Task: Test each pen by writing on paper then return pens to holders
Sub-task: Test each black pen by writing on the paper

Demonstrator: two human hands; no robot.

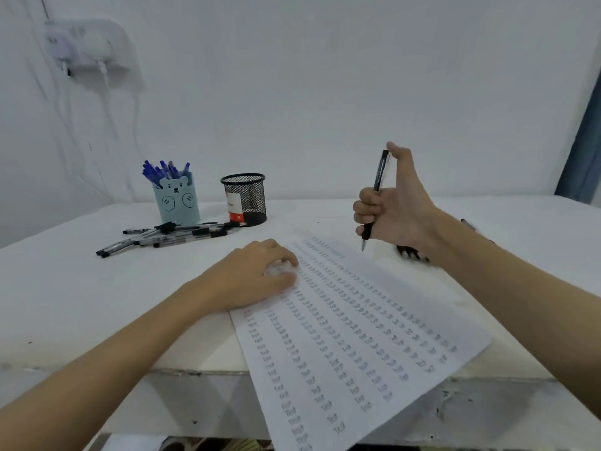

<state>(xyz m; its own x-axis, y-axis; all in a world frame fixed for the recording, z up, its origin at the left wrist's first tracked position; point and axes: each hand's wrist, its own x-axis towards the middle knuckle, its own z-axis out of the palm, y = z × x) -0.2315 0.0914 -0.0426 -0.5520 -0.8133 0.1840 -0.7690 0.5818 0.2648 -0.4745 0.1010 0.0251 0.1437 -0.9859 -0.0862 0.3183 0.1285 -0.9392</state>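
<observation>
My right hand [395, 203] grips a black pen [374, 196] upright, thumb on its top end, tip pointing down just above the far edge of the paper [357, 336]. The sheet is covered in rows of small written marks and hangs over the table's front edge. My left hand [257, 275] rests on the paper's upper left corner with loosely curled fingers. A light blue bear holder [177, 200] holds several blue pens [162, 170]. Beside it stands a black mesh holder [244, 198]. Several black pens [162, 237] lie loose on the table in front of the holders.
The white table [81, 288] stands against a white wall. A small dark object [411, 252] lies behind my right wrist, and another pen [468, 224] lies farther right. A power strip with cables [87, 47] hangs on the wall at upper left.
</observation>
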